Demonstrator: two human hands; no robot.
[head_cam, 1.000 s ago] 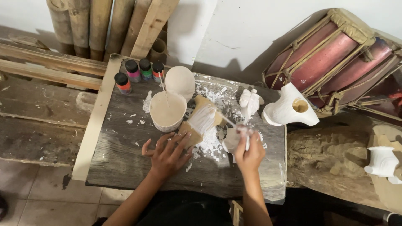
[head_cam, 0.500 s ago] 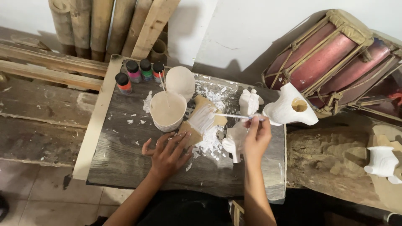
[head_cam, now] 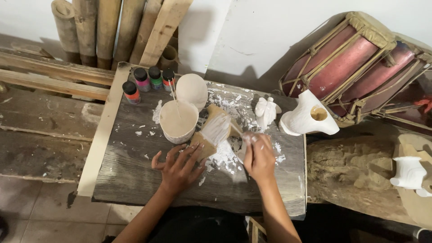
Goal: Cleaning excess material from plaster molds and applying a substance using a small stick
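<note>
A tan wooden piece (head_cam: 201,145), partly coated white, lies on the grey wooden board (head_cam: 135,175). My left hand (head_cam: 180,168) rests flat with fingers spread, its fingertips pressing the piece's lower end. My right hand (head_cam: 258,155), smeared with white, grips a paintbrush whose wide white bristles (head_cam: 216,128) lie on the piece's upper part. A round bowl of white paint (head_cam: 179,121) with a thin stick in it stands just left of the piece.
Behind the bowl are a white domed object (head_cam: 191,90) and several small paint bottles (head_cam: 148,81). A small white figurine (head_cam: 265,112) and a white hollow sculpture (head_cam: 308,119) stand at the right. A red drum (head_cam: 355,63), bamboo poles (head_cam: 90,27) and another white figure (head_cam: 407,173) surround the board.
My right hand, which was lifted with the brush pointing right toward the white sculpture, has come back down and left, bristles now on the wooden piece. My left hand has stayed put.
</note>
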